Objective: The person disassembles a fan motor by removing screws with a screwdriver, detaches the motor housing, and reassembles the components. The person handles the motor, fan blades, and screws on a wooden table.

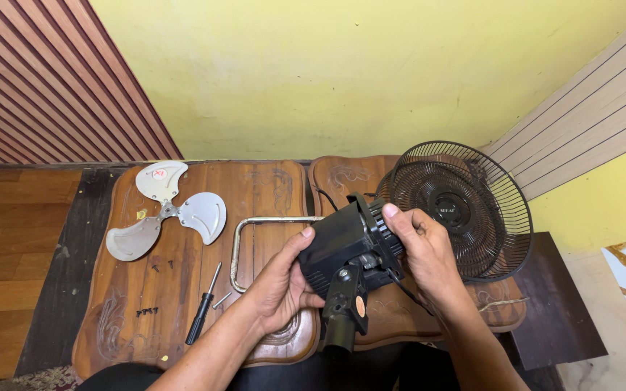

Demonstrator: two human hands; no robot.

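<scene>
I see the left hand and right hand both clenched around the black fan motor, held above the wooden board (its grille attached behind). A metal fan blade, a screwdriver and a bent metal bar lie on the board to the left.

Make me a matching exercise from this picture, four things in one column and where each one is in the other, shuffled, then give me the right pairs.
Things:
1. Three-blade fan blade
2. Screwdriver
3. Black motor housing
4. Black wire fan guard

Places:
A. Held between the left hand and the right hand
B. Standing tilted on the right, behind the right hand
C. Lying flat at the far left of the wooden board
D. Lying on the board beside the left wrist, near a bent metal bar

Pairs: 1-C, 2-D, 3-A, 4-B
</scene>
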